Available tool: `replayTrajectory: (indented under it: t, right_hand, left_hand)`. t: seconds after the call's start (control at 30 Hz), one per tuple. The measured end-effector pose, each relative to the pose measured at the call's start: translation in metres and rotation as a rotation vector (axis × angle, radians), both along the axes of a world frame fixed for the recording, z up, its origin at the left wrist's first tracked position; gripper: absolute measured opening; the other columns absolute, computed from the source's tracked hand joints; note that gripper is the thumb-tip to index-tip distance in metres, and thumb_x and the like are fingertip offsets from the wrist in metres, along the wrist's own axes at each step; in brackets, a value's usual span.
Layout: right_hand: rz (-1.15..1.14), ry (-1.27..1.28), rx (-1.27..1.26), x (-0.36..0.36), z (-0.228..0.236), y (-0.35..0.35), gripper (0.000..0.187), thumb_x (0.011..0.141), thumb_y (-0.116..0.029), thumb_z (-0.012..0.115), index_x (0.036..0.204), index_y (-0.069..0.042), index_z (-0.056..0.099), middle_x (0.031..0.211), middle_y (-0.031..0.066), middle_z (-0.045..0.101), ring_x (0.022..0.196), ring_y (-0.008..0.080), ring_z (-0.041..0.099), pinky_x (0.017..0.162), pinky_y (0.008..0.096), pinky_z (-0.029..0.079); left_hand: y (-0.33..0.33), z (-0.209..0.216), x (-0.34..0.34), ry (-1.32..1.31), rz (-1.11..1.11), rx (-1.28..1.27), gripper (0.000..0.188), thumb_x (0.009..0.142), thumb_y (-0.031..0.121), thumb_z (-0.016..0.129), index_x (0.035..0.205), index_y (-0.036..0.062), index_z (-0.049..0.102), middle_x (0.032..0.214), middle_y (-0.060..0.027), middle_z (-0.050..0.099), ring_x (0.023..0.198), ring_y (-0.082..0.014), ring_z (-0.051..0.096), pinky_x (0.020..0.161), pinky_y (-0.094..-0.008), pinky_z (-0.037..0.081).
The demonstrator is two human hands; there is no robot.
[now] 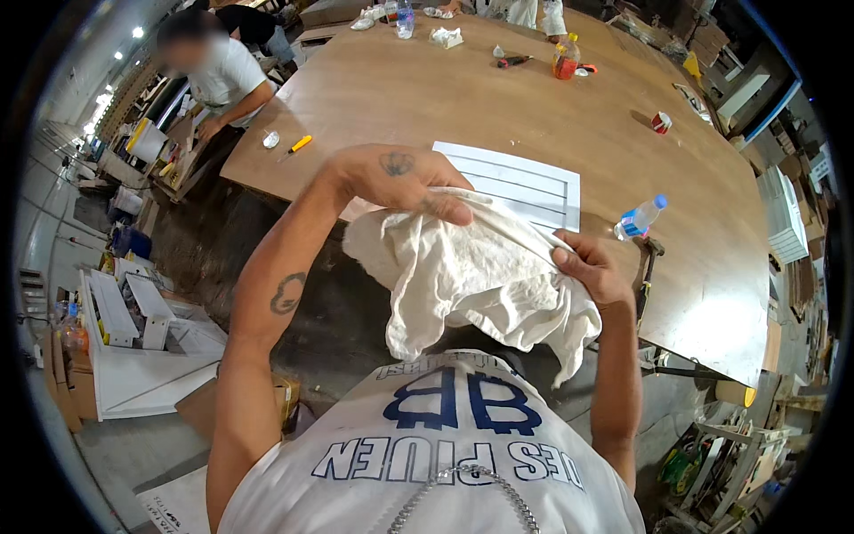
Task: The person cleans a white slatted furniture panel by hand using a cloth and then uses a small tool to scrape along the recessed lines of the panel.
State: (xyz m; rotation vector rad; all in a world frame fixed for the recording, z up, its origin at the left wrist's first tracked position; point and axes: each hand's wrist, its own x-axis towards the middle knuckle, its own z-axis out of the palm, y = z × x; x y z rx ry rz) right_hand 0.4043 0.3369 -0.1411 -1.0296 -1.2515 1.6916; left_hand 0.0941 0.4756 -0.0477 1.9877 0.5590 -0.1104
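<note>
The table (pixel 391 98) bears a blue-capped bottle (pixel 640 219), its content unclear, and at the near side the left hand (pixel 405 178) and right hand (pixel 594 267) pinch the white cloth (pixel 480 267), stretched left to right, folds hanging downward.

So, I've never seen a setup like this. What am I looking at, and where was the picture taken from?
There is no robot here, only a person's two bare hands. The picture comes from a wide fisheye camera worn on that person's head, looking down, which is why straight edges bend toward the rim. The left hand and right hand hold a crumpled white cloth between them. Beyond it is a large brown worktable. On that are a white slatted panel, partly hidden by the cloth, a blue-capped plastic bottle and a yellow-handled tool. At upper left, another person in a white T-shirt is nearby.
</note>
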Motion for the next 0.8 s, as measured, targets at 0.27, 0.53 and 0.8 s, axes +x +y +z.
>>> replayTrajectory:
  t: [0.27, 0.53, 0.8]
  right_hand:
    - [0.056, 0.286, -0.084, -0.01, -0.051, -0.01, 0.058, 0.088, -0.042, 0.076, 0.124, 0.001, 0.061, 0.108, 0.0042, 0.065, 0.097, 0.0134, 0.06, 0.085, 0.0293, 0.048]
    - [0.2, 1.033, -0.105, -0.061, -0.137, -0.029, 0.104, 0.077, -0.059, 0.082, 0.149, 0.003, 0.04, 0.143, 0.0202, 0.056, 0.127, 0.0324, 0.057, 0.112, 0.0486, 0.04]
    - [-0.089, 0.641, -0.17, -0.117, -0.092, -0.004, 0.054, 0.094, -0.046, 0.07, 0.133, -0.009, 0.062, 0.112, 0.0014, 0.064, 0.111, 0.0159, 0.059, 0.101, 0.0416, 0.045]
  left_hand:
    - [-0.024, 0.008, -0.009, -0.261, 0.366, -0.203, 0.049, 0.098, 0.036, 0.068, 0.122, -0.0064, 0.067, 0.11, -0.0124, 0.073, 0.101, -0.0167, 0.067, 0.084, -0.0299, 0.055]
    - [-0.016, 0.01, -0.039, -0.623, 0.844, -0.323, 0.046, 0.099, 0.035, 0.069, 0.121, -0.0051, 0.067, 0.109, -0.0114, 0.073, 0.098, -0.0127, 0.068, 0.087, -0.0269, 0.054]
    - [-0.06, 0.01, -0.053, -0.899, 0.983, -0.706, 0.038, 0.104, 0.035, 0.059, 0.117, -0.0002, 0.067, 0.103, -0.0104, 0.074, 0.092, -0.0172, 0.073, 0.082, -0.0306, 0.059]
